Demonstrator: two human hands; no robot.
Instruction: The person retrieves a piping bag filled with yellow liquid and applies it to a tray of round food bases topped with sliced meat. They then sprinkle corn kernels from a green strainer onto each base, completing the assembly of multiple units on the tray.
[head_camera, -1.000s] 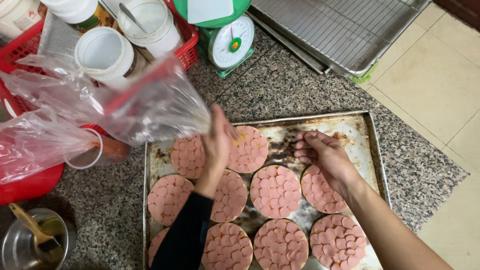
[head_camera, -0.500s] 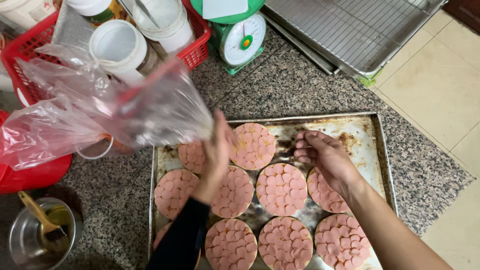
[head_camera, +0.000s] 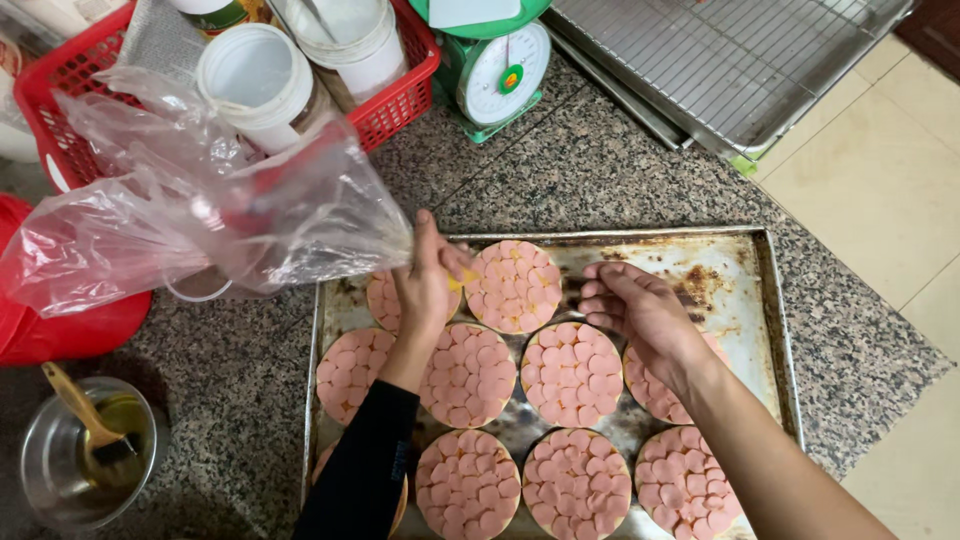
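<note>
A speckled grey granite counter (head_camera: 560, 170) fills most of the view, polished and mottled. On its near half lies a rectangular metal baking tray (head_camera: 735, 262), its thin rim dulled and its bare far-right corner stained with brown, burnt-on patches. Round flat bases covered in overlapping pink sausage slices (head_camera: 571, 373) sit in rows across the tray, edges nearly touching. At the far right a wire cooling rack (head_camera: 720, 60) with a fine square grid rests in its own shallow pan. To the left, a crumpled clear plastic bag (head_camera: 200, 215) billows over the counter, shiny and creased, with a red plastic mesh basket (head_camera: 395, 95) behind it holding white lidded tubs (head_camera: 250, 75). A green kitchen scale (head_camera: 495, 75) with a round white dial stands just right of the basket. Near left, a small steel bowl (head_camera: 55, 470) holds oily liquid and a wooden-handled brush (head_camera: 85, 420).

The left hand (head_camera: 430, 280), in a black sleeve, is raised edge-on over the far-left rounds, fingers pinched around the neck of the plastic bag and a small yellow bit at the fingertips. The right hand (head_camera: 640, 310) hovers over the middle of the tray with its fingers curled loosely inward; whether it holds anything I cannot tell. The round nearest both hands, a sausage-topped round (head_camera: 515, 285), lies in the far row between them.
</note>
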